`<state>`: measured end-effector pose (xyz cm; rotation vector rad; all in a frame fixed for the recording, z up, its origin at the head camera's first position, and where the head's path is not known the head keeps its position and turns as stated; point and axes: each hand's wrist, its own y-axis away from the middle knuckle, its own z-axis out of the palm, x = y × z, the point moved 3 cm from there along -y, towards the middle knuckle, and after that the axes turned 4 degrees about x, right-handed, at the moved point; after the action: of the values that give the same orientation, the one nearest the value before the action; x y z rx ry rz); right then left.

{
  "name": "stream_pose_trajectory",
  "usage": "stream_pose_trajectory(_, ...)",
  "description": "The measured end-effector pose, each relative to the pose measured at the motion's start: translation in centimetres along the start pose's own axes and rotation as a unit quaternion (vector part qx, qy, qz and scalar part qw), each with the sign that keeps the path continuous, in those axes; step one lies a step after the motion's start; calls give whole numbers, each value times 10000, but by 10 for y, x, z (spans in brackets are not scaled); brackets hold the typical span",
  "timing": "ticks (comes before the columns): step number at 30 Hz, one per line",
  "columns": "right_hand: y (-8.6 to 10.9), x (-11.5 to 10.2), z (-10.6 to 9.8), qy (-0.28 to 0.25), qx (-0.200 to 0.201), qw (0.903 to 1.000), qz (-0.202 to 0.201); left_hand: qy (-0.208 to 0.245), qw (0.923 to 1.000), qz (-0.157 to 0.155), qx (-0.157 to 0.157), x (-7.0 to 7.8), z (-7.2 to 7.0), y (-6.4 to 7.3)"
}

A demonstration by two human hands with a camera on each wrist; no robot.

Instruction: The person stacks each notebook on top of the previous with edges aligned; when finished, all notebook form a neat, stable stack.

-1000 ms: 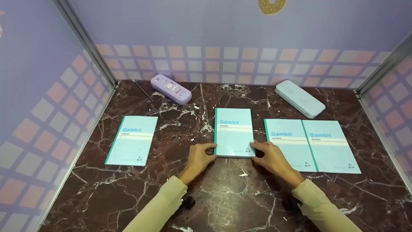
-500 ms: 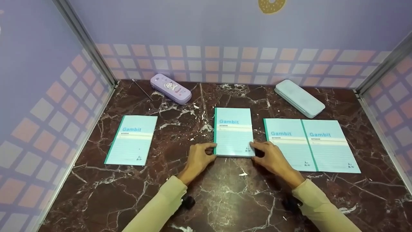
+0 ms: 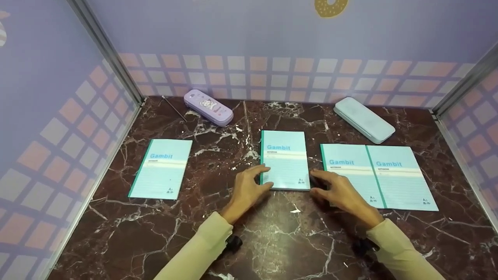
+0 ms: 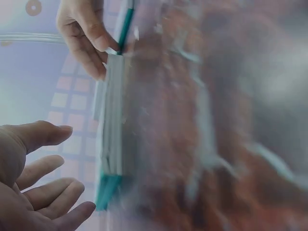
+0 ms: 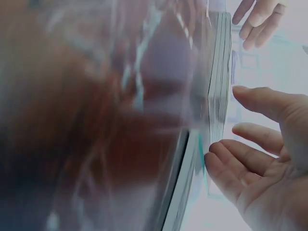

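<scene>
A pale blue notebook [image 3: 286,163] with a green spine lies at the middle, and the wrist views show several layers under its cover, like a stack of notebooks [image 4: 113,115]. My left hand [image 3: 248,187] hovers by its lower left corner, thumb and fingers spread; in the left wrist view they stand apart from the stack. Just off the right edge is my right hand [image 3: 342,194], its fingers relaxed and holding nothing. Behind that hand, two more notebooks [image 3: 400,182] lie side by side, the left one partly covered by it. Another notebook [image 3: 161,171] lies at the far left.
A purple pencil case [image 3: 209,108] rests at the back left, beside a thin dark stick [image 3: 174,108]. At the back right is a pale blue case [image 3: 364,119]. Patterned walls [image 3: 280,77] enclose the marble-look table [image 3: 272,241] at the back and sides.
Both hands have let go of the middle notebook's sides. The left hand has lifted over its lower left corner, and the right hand has drawn away to the right. The notebooks stay put.
</scene>
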<state>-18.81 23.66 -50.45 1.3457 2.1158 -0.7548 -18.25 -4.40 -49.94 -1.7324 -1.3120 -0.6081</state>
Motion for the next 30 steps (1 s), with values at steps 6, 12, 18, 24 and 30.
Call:
stream_pose_trajectory(6,5,8,-19,98,217,9997,-23,371,9990,237,-52,8,15,-7)
stream_pose_trajectory(12,9,19,-38,148,476,9987,72,955,9942,-275,-402,28,31,-12)
stream_pose_trajectory(18,20,32,-59,216,565,9973,410,1342,9885,-403,-575,41,52,-14)
stream_pose_trajectory(24,35,49,-77,518,518,9940,815,1203,9880,-476,-847,50,77,-14)
stream_pose_trajectory(30,51,64,-86,776,417,9925,848,856,9881,-591,-1136,55,99,-8)
